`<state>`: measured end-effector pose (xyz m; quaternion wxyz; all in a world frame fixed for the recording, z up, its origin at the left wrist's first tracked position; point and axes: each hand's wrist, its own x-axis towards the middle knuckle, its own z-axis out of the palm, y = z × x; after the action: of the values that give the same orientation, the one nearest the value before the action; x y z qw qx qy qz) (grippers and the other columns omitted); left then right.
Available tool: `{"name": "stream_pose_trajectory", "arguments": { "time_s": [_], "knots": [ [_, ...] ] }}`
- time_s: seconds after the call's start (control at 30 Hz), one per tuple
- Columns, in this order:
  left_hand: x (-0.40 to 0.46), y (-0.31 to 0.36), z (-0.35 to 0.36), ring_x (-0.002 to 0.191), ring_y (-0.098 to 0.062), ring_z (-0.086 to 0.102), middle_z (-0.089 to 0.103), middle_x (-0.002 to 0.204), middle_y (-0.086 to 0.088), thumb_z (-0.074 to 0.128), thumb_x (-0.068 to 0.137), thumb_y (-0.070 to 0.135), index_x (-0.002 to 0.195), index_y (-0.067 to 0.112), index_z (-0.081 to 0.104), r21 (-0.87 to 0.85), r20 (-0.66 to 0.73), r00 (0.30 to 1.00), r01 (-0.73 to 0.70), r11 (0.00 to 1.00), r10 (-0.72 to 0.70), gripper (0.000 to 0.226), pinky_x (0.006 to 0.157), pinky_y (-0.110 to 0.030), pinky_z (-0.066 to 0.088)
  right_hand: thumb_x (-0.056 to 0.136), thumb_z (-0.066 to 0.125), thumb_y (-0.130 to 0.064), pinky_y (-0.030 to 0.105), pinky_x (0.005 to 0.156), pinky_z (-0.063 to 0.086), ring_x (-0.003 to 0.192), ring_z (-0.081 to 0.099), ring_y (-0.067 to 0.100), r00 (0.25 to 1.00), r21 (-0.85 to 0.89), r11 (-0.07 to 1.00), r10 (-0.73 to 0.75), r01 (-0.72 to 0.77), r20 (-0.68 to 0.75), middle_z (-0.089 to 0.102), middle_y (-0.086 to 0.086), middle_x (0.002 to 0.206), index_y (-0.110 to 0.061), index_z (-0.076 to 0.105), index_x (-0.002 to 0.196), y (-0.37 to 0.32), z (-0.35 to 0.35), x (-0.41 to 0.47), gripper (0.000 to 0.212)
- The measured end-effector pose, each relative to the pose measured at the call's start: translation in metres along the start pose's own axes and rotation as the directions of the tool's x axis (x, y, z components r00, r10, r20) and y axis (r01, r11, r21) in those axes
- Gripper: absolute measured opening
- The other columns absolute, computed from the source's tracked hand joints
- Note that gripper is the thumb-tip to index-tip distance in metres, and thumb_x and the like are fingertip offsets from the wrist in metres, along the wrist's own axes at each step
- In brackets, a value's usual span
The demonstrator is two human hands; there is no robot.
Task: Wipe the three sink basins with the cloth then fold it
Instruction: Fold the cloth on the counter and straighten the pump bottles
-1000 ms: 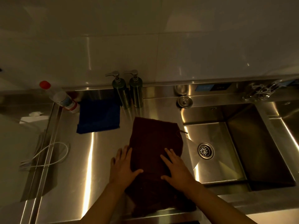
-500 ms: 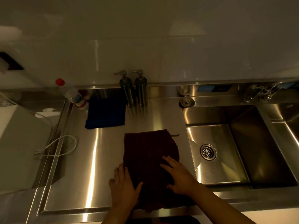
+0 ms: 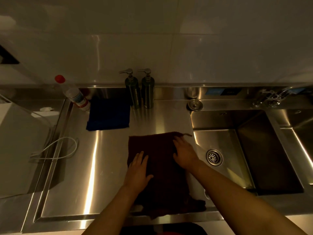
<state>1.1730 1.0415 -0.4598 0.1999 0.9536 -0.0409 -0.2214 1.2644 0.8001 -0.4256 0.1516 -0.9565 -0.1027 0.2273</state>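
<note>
A dark maroon cloth [image 3: 160,160] lies spread on the steel drainboard [image 3: 105,167] left of the sink basin [image 3: 237,150], its near end hanging over the counter's front edge. My left hand [image 3: 138,170] rests flat on the cloth's left side, fingers straight. My right hand [image 3: 183,152] lies on the cloth's far right corner, its fingertips at the top edge; whether they pinch the edge I cannot tell. A second basin [image 3: 303,126] shows at the far right.
A blue cloth [image 3: 108,114] lies at the back left, with a red-capped bottle [image 3: 74,95] beside it. Two pump dispensers [image 3: 140,90] stand against the wall. A drain plug [image 3: 195,104], a tap [image 3: 269,97] and a white cable [image 3: 55,150] are nearby.
Both hands slid forward over the cloth, the right one up to its far right corner. The camera view tilted and shifted slightly.
</note>
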Motion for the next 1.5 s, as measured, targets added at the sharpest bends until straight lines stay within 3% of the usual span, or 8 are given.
{"name": "stream_pose_trajectory", "arguments": {
  "time_s": [0.17,0.3,0.4,0.53,0.7,0.97,1.5],
  "knots": [
    [-0.006,-0.005,0.005,0.161,-0.023,-0.003,-0.004,0.175,-0.002,0.066,0.096,0.052,0.167,0.024,0.012,-0.035,-0.021,1.0,-0.011,0.999,0.011,0.094,0.131,-0.042,0.008,0.09,0.056,-0.017,0.05,0.117,0.033,0.147,0.029,0.031,0.974,0.025,0.985,0.175,-0.173,-0.141,0.031,0.011,0.16,-0.013,0.033,0.155,0.014,-0.014,-0.004,0.07],
    [-0.007,-0.001,0.003,0.161,-0.025,-0.005,-0.005,0.175,-0.003,0.067,0.096,0.052,0.167,0.025,0.01,-0.047,-0.027,1.0,0.006,0.999,-0.007,0.096,0.131,-0.045,0.009,0.089,0.059,-0.014,0.047,0.12,0.031,0.149,0.031,0.03,0.97,0.069,0.994,0.097,-0.084,-0.224,0.031,0.014,0.162,-0.01,0.041,0.153,0.005,-0.006,-0.012,0.067],
    [-0.011,-0.005,0.005,0.161,-0.025,-0.005,-0.006,0.175,-0.004,0.063,0.098,0.053,0.167,0.026,0.009,-0.057,-0.05,0.998,0.022,0.998,-0.025,0.092,0.131,-0.045,0.009,0.095,0.058,-0.028,0.044,0.127,0.019,0.155,0.015,0.028,0.987,0.06,0.998,0.012,-0.003,-0.16,0.016,0.008,0.169,-0.017,0.034,0.158,-0.003,0.02,-0.027,0.069],
    [-0.014,-0.014,0.009,0.161,-0.024,-0.011,-0.012,0.174,-0.004,0.057,0.099,0.06,0.167,0.028,0.004,-0.025,-0.03,0.999,0.034,0.999,-0.035,0.092,0.131,-0.044,0.005,0.092,0.062,-0.052,0.041,0.124,0.001,0.156,-0.01,0.022,0.999,0.022,0.999,-0.045,0.045,-0.005,-0.011,-0.002,0.17,-0.028,0.008,0.163,-0.003,0.061,-0.052,0.092],
    [0.0,-0.014,0.006,0.159,-0.027,-0.018,-0.02,0.173,-0.005,0.058,0.092,0.071,0.166,0.038,-0.002,0.017,-0.008,0.999,0.043,0.999,-0.043,0.1,0.13,-0.052,-0.001,0.089,0.068,-0.054,0.042,0.125,0.001,0.149,-0.024,0.014,0.998,0.059,0.998,0.008,-0.012,0.065,-0.029,-0.012,0.163,-0.033,-0.002,0.163,0.008,0.073,-0.06,0.104],
    [0.046,-0.01,-0.013,0.159,-0.028,-0.016,-0.02,0.173,-0.005,0.061,0.085,0.078,0.166,0.038,-0.001,0.03,-0.005,0.999,0.046,0.998,-0.046,0.11,0.128,-0.057,-0.001,0.085,0.073,-0.055,0.045,0.125,0.003,0.155,-0.018,0.021,0.996,0.05,0.997,0.049,-0.052,0.072,-0.022,-0.006,0.168,-0.032,-0.002,0.163,0.015,0.041,-0.021,0.11],
    [0.122,0.0,-0.055,0.16,-0.029,-0.014,-0.018,0.173,-0.007,0.071,0.082,0.071,0.167,0.036,0.002,0.06,0.043,0.999,0.022,0.998,-0.024,0.114,0.128,-0.056,0.001,0.082,0.075,-0.053,0.046,0.127,0.006,0.156,-0.013,0.023,0.99,0.058,0.989,0.131,-0.134,0.05,-0.018,-0.004,0.169,-0.031,0.001,0.163,0.022,0.01,0.033,0.112]
  ]
}}
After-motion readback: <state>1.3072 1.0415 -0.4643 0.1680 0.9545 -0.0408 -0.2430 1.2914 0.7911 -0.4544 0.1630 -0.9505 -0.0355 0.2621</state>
